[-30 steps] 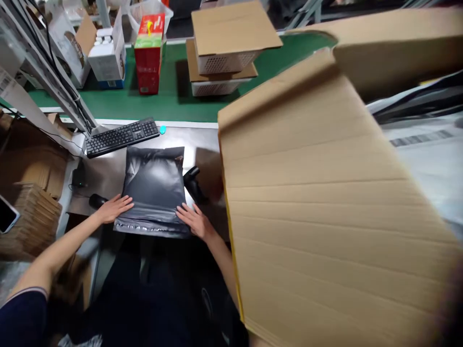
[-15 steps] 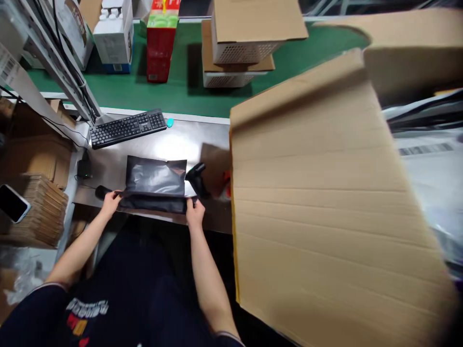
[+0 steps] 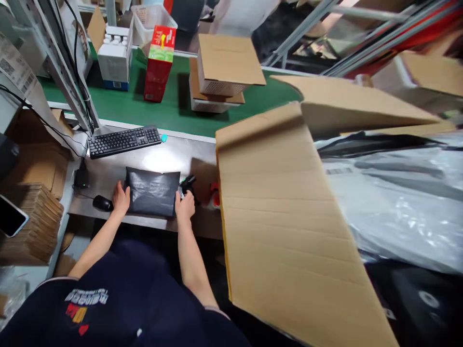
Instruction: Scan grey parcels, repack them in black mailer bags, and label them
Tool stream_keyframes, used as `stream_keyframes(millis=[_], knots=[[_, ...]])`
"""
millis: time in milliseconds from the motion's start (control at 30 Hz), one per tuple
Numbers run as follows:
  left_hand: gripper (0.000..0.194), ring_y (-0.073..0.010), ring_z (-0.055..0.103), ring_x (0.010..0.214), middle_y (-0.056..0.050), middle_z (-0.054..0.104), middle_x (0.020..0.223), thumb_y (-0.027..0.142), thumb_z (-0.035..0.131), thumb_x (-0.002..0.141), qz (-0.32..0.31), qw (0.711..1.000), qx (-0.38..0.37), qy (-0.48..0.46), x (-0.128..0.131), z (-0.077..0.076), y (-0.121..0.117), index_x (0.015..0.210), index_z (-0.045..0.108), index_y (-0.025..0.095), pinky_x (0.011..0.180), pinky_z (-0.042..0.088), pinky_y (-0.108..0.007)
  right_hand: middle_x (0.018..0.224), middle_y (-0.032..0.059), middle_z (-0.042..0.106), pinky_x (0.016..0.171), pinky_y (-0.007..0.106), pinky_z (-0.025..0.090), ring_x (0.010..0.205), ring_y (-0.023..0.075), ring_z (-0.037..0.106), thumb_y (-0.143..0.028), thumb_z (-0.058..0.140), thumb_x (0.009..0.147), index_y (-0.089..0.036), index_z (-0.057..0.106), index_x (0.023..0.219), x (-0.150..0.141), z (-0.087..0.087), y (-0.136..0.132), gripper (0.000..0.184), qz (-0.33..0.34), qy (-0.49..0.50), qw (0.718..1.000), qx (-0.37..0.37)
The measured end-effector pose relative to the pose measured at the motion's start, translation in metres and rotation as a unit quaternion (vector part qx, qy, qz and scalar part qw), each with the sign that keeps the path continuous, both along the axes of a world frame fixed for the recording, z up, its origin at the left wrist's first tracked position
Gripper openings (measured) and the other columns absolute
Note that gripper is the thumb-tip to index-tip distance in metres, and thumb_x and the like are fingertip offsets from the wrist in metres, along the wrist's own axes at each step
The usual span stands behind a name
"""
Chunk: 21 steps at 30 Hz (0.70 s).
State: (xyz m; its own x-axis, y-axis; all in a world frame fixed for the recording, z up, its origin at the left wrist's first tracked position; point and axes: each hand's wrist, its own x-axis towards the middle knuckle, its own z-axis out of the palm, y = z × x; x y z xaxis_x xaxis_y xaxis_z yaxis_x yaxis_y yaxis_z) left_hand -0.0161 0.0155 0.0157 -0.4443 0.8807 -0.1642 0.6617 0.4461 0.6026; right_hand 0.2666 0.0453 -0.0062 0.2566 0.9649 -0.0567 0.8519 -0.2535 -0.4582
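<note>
- I see my left hand (image 3: 120,198) lying flat against the left edge of the black poly mailer (image 3: 152,193), fingers spread and pressing on it rather than wrapped around it.
- My right hand (image 3: 185,207) sits at the mailer's right near corner, fingers resting on the edge; I cannot tell whether it pinches the film or only presses on it.
- The mailer lies flat on the steel table (image 3: 170,156), close to the near edge, between my two hands.
- A black mouse (image 3: 102,203) sits just beside my left hand, on its outer side.
- A black handheld scanner (image 3: 187,182) lies just beyond my right hand, touching or nearly touching the mailer's right side.
- A black keyboard (image 3: 123,140) rests farther back on the table, at an angle.
- A large flat cardboard sheet (image 3: 282,221) leans in from the right, covering that end of the table.
- Behind the table, a green conveyor belt (image 3: 170,108) carries a red carton (image 3: 158,65) and stacked cardboard boxes (image 3: 220,72).
</note>
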Motion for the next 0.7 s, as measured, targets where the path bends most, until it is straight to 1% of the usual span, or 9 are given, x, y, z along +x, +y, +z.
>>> stream_keyframes(millis=[100,200,300,400,433,500,567,633,700], knots=[[0.068,-0.0414,0.028,0.167,-0.02,0.037,0.177,0.048,0.04,0.108,-0.161,0.98,0.036,0.115,0.028,0.008,-0.003,0.169,0.038,0.019,0.133,0.028,-0.07,0.167,0.0293,0.047,0.13,0.073,0.025,0.16,0.0432,0.035,-0.053,0.037,0.109,-0.011,0.052,0.158,-0.029,0.005,-0.009,0.067,0.117,0.032,0.99,0.074],[0.068,-0.0517,0.01,0.169,-0.013,0.027,0.182,0.051,0.049,0.105,-0.259,0.955,-0.018,0.144,0.056,0.007,-0.001,0.168,0.041,0.03,0.126,0.016,-0.09,0.176,0.0202,0.038,0.13,0.08,0.018,0.166,0.0442,0.025,-0.052,0.04,0.108,-0.021,0.047,0.164,-0.053,0.003,-0.006,0.064,0.223,0.011,0.975,0.016],[0.081,-0.055,0.012,0.167,-0.018,0.015,0.184,0.059,0.05,0.102,-0.189,0.971,-0.097,0.109,0.056,0.005,0.0,0.173,0.028,0.025,0.122,0.027,-0.089,0.176,0.0261,0.034,0.126,0.077,0.032,0.165,0.0467,0.03,-0.06,0.037,0.107,-0.014,0.04,0.167,-0.041,-0.005,-0.007,0.075,0.162,0.004,0.986,-0.035],[0.087,-0.0455,0.032,0.165,-0.028,0.021,0.18,0.056,0.045,0.105,-0.125,0.985,-0.105,0.061,0.025,0.024,0.017,0.174,0.019,0.011,0.127,0.041,-0.068,0.169,0.0364,0.04,0.121,0.067,0.049,0.16,0.0464,0.042,-0.066,0.03,0.106,-0.002,0.035,0.166,0.004,-0.021,-0.009,0.088,0.138,0.1,0.985,-0.007],[0.083,-0.0408,0.036,0.164,-0.028,0.025,0.179,0.052,0.043,0.106,-0.125,0.987,-0.07,0.072,0.006,0.043,0.031,0.173,0.02,0.009,0.129,0.042,-0.062,0.17,0.0358,0.039,0.121,0.066,0.05,0.16,0.0465,0.041,-0.067,0.031,0.105,-0.004,0.032,0.168,0.021,-0.028,-0.007,0.089,0.157,0.135,0.978,0.021],[0.072,-0.0334,0.037,0.164,-0.023,0.034,0.178,0.046,0.039,0.107,-0.117,0.98,0.04,0.153,-0.042,0.102,0.068,0.171,0.03,0.013,0.133,0.038,-0.055,0.173,0.0306,0.037,0.127,0.067,0.043,0.162,0.046,0.039,-0.066,0.036,0.104,-0.013,0.026,0.172,0.05,-0.038,-0.001,0.087,0.142,0.169,0.972,0.083],[0.059,-0.0328,0.042,0.161,-0.019,0.044,0.173,0.04,0.036,0.109,-0.041,0.953,0.145,0.264,-0.1,0.187,0.108,0.162,0.048,0.018,0.135,0.035,-0.058,0.174,0.0284,0.036,0.131,0.067,0.039,0.163,0.0465,0.036,-0.066,0.04,0.102,-0.019,0.021,0.174,0.068,-0.039,0.002,0.088,0.132,0.191,0.965,0.119],[0.05,-0.0352,0.041,0.161,-0.017,0.048,0.17,0.033,0.038,0.108,0.063,0.905,0.237,0.348,-0.156,0.276,0.141,0.151,0.06,0.018,0.136,0.028,-0.064,0.173,0.0269,0.039,0.129,0.072,0.041,0.162,0.0492,0.037,-0.066,0.043,0.099,-0.024,0.022,0.174,0.078,-0.029,-0.001,0.088,0.123,0.199,0.961,0.149],[0.044,-0.0382,0.038,0.162,-0.018,0.047,0.171,0.025,0.044,0.105,0.126,0.864,0.283,0.398,-0.199,0.347,0.162,0.143,0.064,0.015,0.136,0.023,-0.068,0.169,0.0216,0.046,0.121,0.078,0.047,0.158,0.0517,0.041,-0.066,0.048,0.096,-0.036,0.028,0.173,0.082,-0.017,-0.008,0.084,0.107,0.192,0.959,0.177]])
